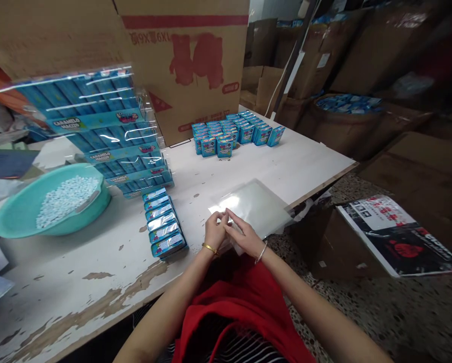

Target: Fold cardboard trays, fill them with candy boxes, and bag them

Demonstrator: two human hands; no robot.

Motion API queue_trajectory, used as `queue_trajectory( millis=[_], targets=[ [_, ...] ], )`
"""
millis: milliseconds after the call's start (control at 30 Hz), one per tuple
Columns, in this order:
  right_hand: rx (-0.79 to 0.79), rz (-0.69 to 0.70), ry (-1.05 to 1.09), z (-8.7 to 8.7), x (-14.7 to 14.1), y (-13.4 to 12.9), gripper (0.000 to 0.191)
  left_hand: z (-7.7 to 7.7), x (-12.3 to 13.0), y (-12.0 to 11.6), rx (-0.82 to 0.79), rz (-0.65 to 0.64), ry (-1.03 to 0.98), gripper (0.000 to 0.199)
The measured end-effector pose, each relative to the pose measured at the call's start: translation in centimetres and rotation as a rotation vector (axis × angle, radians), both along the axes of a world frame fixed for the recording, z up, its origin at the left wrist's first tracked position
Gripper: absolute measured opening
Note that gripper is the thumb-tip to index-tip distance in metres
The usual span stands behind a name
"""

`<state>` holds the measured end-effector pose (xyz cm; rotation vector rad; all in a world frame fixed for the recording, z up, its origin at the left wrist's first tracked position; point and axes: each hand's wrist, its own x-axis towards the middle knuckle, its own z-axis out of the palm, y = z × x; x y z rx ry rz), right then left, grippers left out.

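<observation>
My left hand (215, 231) and my right hand (247, 238) meet at the table's front edge, fingertips pressed together. Between and below them shows thin clear plastic, which they seem to pinch; the exact grip is hidden by the fingers. Just beyond, a stack of clear plastic bags (254, 201) lies flat and shiny, its right corner reaching the table edge. To the left of my hands stands a short row of small blue candy boxes (162, 222), their printed narrow sides facing up.
A turquoise basin (93, 204) of small pale pieces sits at left. Behind it, wrapped blue display packs (114, 143) are stacked. More blue boxes (226, 146) stand in rows at the back, before a large carton (203, 65). A carton with printed packaging (392, 234) is at right.
</observation>
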<state>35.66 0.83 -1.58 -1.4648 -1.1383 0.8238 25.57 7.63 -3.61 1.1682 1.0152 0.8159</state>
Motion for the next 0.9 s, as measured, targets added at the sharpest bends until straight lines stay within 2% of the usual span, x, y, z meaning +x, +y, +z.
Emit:
queue_trajectory(
  millis=[100,167,300,367,433,500,567,633,700,767,833,867,900],
  targets=[
    [-0.037,-0.011,-0.119,-0.5,-0.9,-0.8,0.069,0.7,0.3,-0.2,0.013,-0.074,-0.039,0.040],
    [-0.058,-0.038,-0.227,-1.1,-0.9,-1.1,0.072,1.1,0.2,-0.4,0.005,-0.122,-0.046,0.040],
    [-0.022,-0.193,-0.406,-1.4,0.7,-1.2,0.045,1.7,0.5,-0.3,0.052,-0.108,-0.014,0.031],
    [0.051,-0.293,-0.500,0.1,2.0,-1.0,0.037,2.0,0.9,0.0,0.057,-0.063,-0.001,0.025],
    [0.125,-0.416,-0.632,2.7,3.2,-0.8,0.035,2.6,1.2,0.3,0.055,-0.026,0.018,0.020],
    [0.196,-0.528,-0.797,5.8,3.8,-0.5,0.033,3.9,0.8,0.6,0.071,-0.024,0.048,0.018],
    [0.240,-0.546,-0.961,8.1,3.5,0.1,0.034,5.8,-0.8,0.6,0.178,-0.076,0.110,0.016],
    [0.221,-0.469,-1.101,8.8,2.2,1.0,0.036,7.9,-3.8,0.7,0.349,-0.086,0.162,0.013],
    [0.145,-0.330,-1.185,7.8,0.4,2.2,0.037,9.2,-7.9,1.3,0.492,0.052,0.154,0.021],
    [0.045,-0.183,-1.195,5.6,-1.8,3.5,0.038,9.3,-12.1,2.5,0.525,0.331,0.124,0.028],
    [-0.046,-0.062,-1.151,3.3,-4.0,4.5,0.039,8.1,-15.5,4.1,0.378,0.553,0.136,0.035],
    [-0.080,-0.014,-1.121,2.3,-5.0,4.9,0.039,7.2,-16.6,4.8,0.226,0.590,0.136,0.039],
    [-0.106,0.027,-1.093,1.5,-5.9,5.2,0.039,6.4,-17.2,5.2,0.063,0.574,0.110,0.044]
  ],
)
